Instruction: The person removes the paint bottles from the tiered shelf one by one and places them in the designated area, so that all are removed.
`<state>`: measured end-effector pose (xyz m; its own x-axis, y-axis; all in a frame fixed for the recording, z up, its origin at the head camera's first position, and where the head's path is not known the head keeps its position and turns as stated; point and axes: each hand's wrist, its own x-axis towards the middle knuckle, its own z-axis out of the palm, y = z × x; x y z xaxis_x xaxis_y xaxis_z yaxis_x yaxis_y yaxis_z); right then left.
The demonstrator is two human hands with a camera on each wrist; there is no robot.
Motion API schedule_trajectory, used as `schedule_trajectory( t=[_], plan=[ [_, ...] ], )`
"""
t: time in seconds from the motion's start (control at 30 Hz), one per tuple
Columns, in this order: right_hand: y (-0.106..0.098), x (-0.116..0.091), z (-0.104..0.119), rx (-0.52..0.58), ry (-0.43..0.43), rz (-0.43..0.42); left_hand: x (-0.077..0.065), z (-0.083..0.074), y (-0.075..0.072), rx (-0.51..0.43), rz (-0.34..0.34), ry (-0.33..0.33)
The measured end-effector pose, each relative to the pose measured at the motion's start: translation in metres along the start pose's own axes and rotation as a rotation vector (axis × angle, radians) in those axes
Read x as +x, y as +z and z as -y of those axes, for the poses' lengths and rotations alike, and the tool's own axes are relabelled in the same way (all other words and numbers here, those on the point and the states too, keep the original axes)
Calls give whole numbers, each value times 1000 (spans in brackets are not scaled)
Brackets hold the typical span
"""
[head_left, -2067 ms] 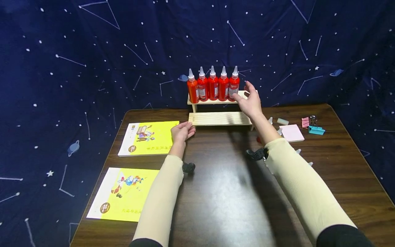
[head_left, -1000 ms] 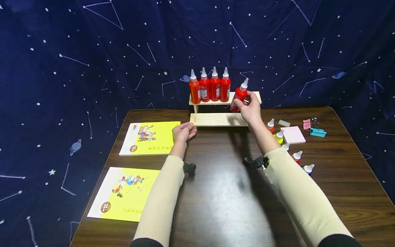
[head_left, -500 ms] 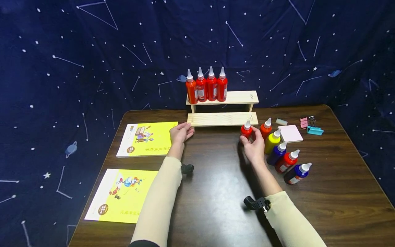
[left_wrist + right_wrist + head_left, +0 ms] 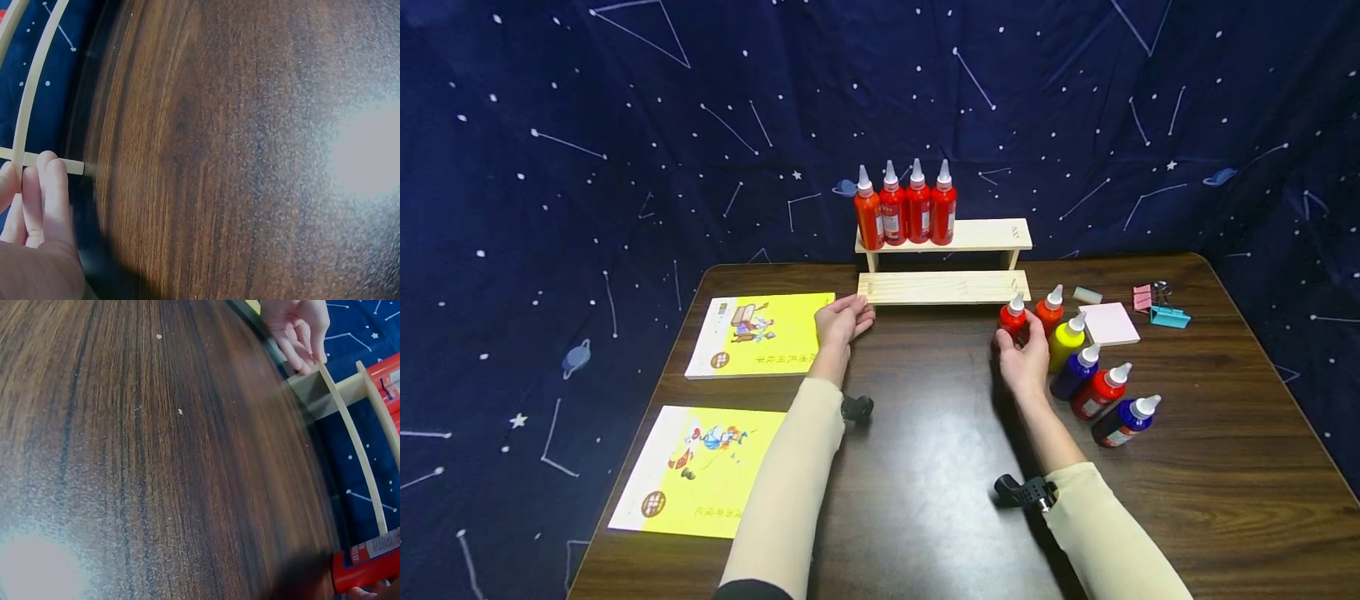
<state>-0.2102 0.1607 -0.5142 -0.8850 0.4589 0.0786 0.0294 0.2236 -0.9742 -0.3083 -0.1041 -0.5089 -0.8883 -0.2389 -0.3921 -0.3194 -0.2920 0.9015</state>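
My right hand (image 4: pixel 1026 360) grips a red paint bottle (image 4: pixel 1012 316) with a white pointed cap, upright at the near right corner of a two-tier wooden shelf (image 4: pixel 942 287). In the right wrist view the bottle's base (image 4: pixel 342 574) is close to the tabletop, with the fingertips at the lower edge. My left hand (image 4: pixel 842 323) pinches the left end of the lower board, thumb on top and fingers underneath, as the left wrist view shows. Several red and orange-red bottles (image 4: pixel 917 212) stand on the left part of the upper tier.
Right of my right hand, a slanting row holds an orange-red bottle (image 4: pixel 1049 312), a yellow bottle (image 4: pixel 1063 346), blue bottles (image 4: pixel 1075 377) and another red one (image 4: pixel 1097 396). Beyond lie a pink note pad (image 4: pixel 1109 323), an eraser (image 4: pixel 1087 295) and binder clips (image 4: pixel 1168 317). Two yellow books (image 4: pixel 775 333) lie left.
My right hand has taken the rightmost red bottle off the upper tier, brought it down in front of the shelf, then shifted slightly right. My left hand has stayed at the lower board.
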Motion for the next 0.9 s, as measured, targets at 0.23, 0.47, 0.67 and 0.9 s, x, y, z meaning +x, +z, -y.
schedule_trajectory(
  t=[0.23, 0.47, 0.67, 0.9],
  plan=[
    [-4, -2, 10, 32, -24, -4, 0, 1, -1, -1, -3, -6],
    [-11, -5, 41, 105, -137, -21, 3, 0, 1, -3, 7, 3],
    [-15, -8, 88, 109, -301, -35, 3, -1, 2, 1, 4, -8],
    [9, 16, 112, 27, -333, 74, 1, 0, 0, 6, -3, -16]
  ],
)
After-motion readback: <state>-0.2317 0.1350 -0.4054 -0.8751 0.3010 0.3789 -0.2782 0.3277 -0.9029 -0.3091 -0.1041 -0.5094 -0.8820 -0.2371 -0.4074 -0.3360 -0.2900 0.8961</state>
